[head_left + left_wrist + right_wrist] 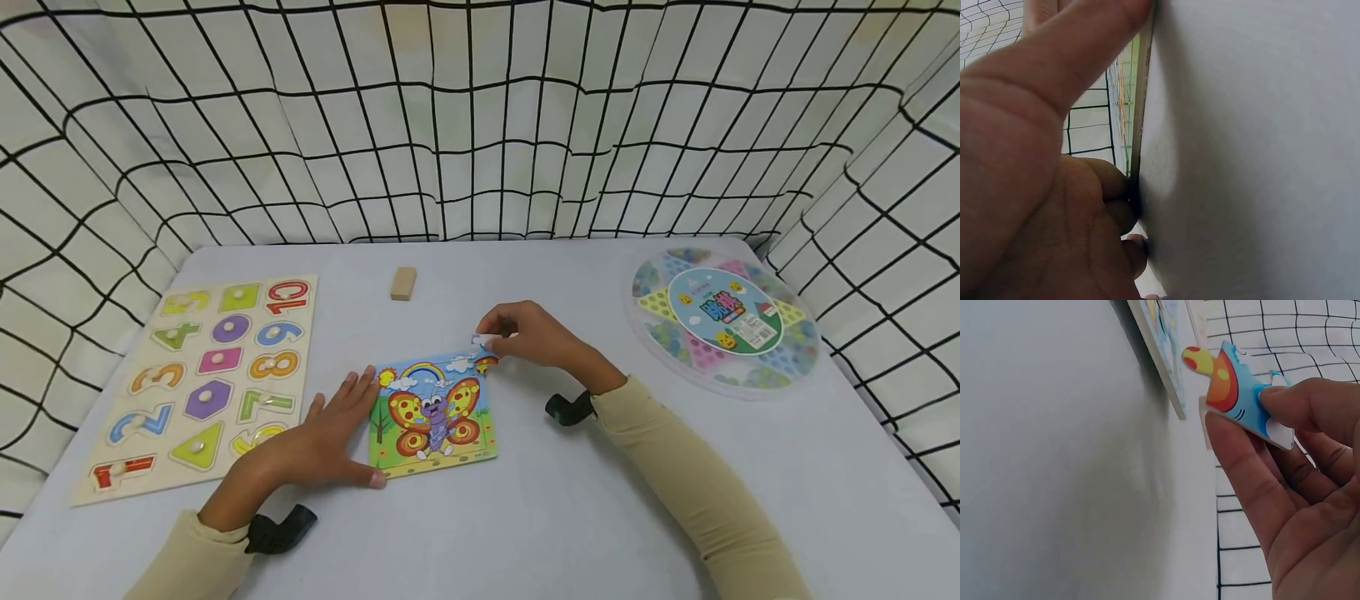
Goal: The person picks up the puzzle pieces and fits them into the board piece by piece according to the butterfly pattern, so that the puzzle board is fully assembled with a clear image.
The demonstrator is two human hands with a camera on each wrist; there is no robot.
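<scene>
A butterfly jigsaw puzzle [435, 421] lies on the table in front of me. My left hand [322, 446] is at its left side, fingers extended against the left edge and thumb at the near left corner. In the left wrist view the thumb touches the board's thin edge [1142, 94]; its fingertips are partly hidden. Over the puzzle's far right corner, my right hand [536, 337] pinches a puzzle piece between thumb and fingers. The right wrist view shows this puzzle piece [1250, 394], blue with white cloud and a red, orange and yellow wing part, raised apart from the board.
To the left lies a wooden number-and-shape peg board [187, 358]. A small wooden block [403, 283] sits beyond the puzzle. At the right is a round, clear game box [723, 321] with a star pattern. Black-lined netting [487, 125] surrounds the white table [525, 517].
</scene>
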